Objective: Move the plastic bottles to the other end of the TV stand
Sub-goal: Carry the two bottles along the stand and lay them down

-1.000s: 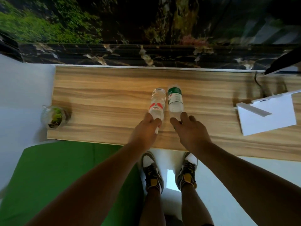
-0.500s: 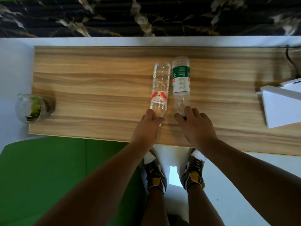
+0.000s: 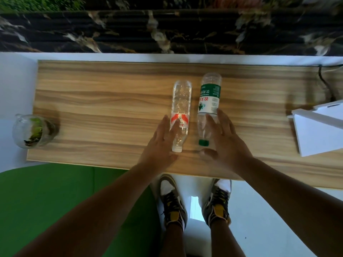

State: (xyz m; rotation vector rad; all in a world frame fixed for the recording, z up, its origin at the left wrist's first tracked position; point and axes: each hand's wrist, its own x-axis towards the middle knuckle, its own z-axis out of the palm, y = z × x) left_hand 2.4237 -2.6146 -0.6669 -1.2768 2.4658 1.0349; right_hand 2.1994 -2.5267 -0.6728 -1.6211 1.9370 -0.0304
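head view, looking down on a wood-grain tabletop [image 3: 104, 101]. two clear plastic bottles lie on their sides near the middle, side by side, a narrow gap between them, caps pointing at the person.

left bottle [image 3: 181, 104]: white cap, red-and-white label near the neck; print too small to read. right bottle [image 3: 209, 97]: green cap, green-and-white label with red chinese characters (small lines of text blurred, unreadable).

left hand [image 3: 163, 143]: spread wide, fingers straight, lying over the neck end of the left bottle, one finger across its label; not closed round it. right hand [image 3: 224, 141]: also spread, fingers resting along the shoulder of the right bottle on its right side, thumb apart, near the green cap; no grip closed.

glass jar [image 3: 30, 131] with greenery at the tabletop's left front corner, well apart from the bottles. white angular object [image 3: 319, 132] at the right edge, black cable [image 3: 323, 82] behind it. sneakers [image 3: 172, 199] on white floor below; green mat [image 3: 55, 210] to the left.
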